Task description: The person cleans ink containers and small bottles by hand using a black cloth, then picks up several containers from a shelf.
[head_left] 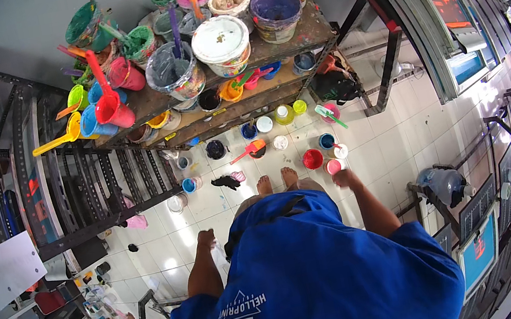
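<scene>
My right hand hangs with its fingers curled, just below a pink paint pot in the picture. Whether it touches that pot I cannot tell. Close by stand a red paint pot, a blue one and a white-lidded tub. On the other side, my left hand is down beside my body, fingers closed. Something whitish and thin shows next to it; what the hand holds is hidden. The nearest things ahead of it are a clear tub and a dark crumpled cloth.
Ahead stands a wooden shelf crowded with paint buckets, scoops and a white-lidded bucket. More pots, including a dark one, stand on the tiled floor. Metal racks flank the left; printing screens lean on the right.
</scene>
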Action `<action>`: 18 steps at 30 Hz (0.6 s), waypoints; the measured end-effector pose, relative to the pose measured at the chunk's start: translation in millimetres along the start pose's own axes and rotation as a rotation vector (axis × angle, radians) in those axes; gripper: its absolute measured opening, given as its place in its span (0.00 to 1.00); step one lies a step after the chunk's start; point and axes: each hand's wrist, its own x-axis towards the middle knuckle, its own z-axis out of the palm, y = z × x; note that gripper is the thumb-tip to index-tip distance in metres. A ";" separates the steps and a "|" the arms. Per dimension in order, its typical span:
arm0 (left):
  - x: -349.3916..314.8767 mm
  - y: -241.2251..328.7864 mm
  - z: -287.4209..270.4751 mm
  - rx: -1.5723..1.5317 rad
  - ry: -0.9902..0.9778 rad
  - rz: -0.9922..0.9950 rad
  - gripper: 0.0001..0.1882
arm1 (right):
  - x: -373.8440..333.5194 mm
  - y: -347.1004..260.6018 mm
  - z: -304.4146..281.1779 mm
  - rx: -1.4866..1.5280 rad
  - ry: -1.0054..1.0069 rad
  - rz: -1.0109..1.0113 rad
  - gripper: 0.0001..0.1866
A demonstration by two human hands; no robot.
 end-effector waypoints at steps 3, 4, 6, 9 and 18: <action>-39.8 6.0 -49.3 0.312 0.129 0.122 0.15 | 92.1 -173.7 -74.5 0.037 0.168 0.246 0.09; -20.7 102.4 -67.5 0.193 0.065 0.213 0.15 | 93.7 -203.1 -109.4 0.171 0.330 0.169 0.12; -2.2 255.9 -117.5 -0.272 0.408 0.388 0.16 | 125.8 -287.7 -157.3 0.310 0.493 -0.160 0.15; -12.9 431.9 -188.9 -0.350 0.576 0.539 0.28 | 173.6 -386.9 -201.4 0.427 0.441 -0.392 0.23; 27.6 530.5 -204.0 -0.459 0.999 0.436 0.43 | 234.1 -465.4 -228.3 0.864 0.164 -0.313 0.27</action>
